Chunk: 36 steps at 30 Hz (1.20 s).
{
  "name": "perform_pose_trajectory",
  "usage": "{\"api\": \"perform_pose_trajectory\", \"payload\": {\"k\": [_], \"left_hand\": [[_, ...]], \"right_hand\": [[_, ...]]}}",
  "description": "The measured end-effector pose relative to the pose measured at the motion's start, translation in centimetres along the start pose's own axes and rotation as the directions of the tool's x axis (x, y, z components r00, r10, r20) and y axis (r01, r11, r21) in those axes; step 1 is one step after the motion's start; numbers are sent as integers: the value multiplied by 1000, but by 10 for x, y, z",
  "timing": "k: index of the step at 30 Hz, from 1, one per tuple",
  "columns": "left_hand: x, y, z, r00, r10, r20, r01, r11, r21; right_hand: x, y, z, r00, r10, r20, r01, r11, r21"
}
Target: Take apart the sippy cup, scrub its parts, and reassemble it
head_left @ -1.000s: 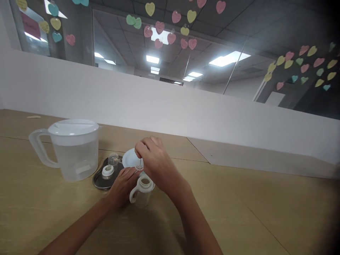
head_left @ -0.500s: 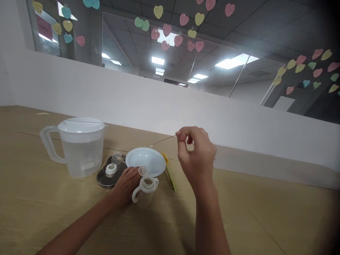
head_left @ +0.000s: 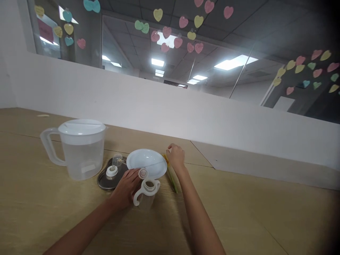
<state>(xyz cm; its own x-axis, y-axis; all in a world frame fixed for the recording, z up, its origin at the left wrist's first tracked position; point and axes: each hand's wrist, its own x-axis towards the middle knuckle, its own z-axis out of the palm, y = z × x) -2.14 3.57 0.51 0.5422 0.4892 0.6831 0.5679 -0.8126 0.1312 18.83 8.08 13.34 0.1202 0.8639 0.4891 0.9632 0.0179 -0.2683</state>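
at lower centre, the left hand (head_left: 126, 187) pinches a clear disc (head_left: 142, 173) by its left edge. the right hand (head_left: 175, 156) pinches a thin wire's (head_left: 156, 164) right end.

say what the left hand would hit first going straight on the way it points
Likely the white bowl, just beyond the left hand and the clear disc at its fingertips; depth is unclear.

Dim room; glare from ceiling panels (head_left: 236, 62) behind glass; soft shadows; right edge dark, blurred.
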Motion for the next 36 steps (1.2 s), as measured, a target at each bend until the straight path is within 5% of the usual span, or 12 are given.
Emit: {"api": "perform_pose_trajectory", "payload": {"k": [4, 6, 9, 11, 17, 21, 24, 29, 36], "left_hand": [[-1, -1, 1, 1000, -8, -14, 8, 1000, -5], [-1, -1, 2, 1000, -14, -14, 14, 1000, -2], [-2, -2, 2, 999, -36, -4, 36, 999, -4], [-2, -2, 3, 999, -40, -6, 40, 999, -16], [-3, -3, 2, 999, 5, -37, -4, 1000, 27], [-4, -2, -3, 995, 12, -95, -10, 1000, 19], [-4, -1, -7, 985, -47, -169, 42, 999, -29], [-5, 2, -17, 941, -100, -324, 65, 991, -119], [-5, 11, -27, 953, 159, -259, -205, 966, -160]], "right_hand": [[-7, -15, -12, 939, -232, 254, 201, 969, 141], [-13, -25, -13, 810, -404, 425, 315, 911, 265], [-20, -35, -7, 547, -610, 574, 384, 792, 475], [-22, -37, -2, 495, -651, 575, 354, 756, 551], [-19, -37, -2, 609, -612, 504, 321, 772, 549], [-17, -35, -5, 732, -480, 483, 310, 866, 392], [-16, -32, 2, 781, -383, 493, 290, 922, 256], [-19, -28, 32, 796, -262, 546, 277, 959, 58], [-26, -29, 54, 792, -247, 558, 299, 954, -3]]}}
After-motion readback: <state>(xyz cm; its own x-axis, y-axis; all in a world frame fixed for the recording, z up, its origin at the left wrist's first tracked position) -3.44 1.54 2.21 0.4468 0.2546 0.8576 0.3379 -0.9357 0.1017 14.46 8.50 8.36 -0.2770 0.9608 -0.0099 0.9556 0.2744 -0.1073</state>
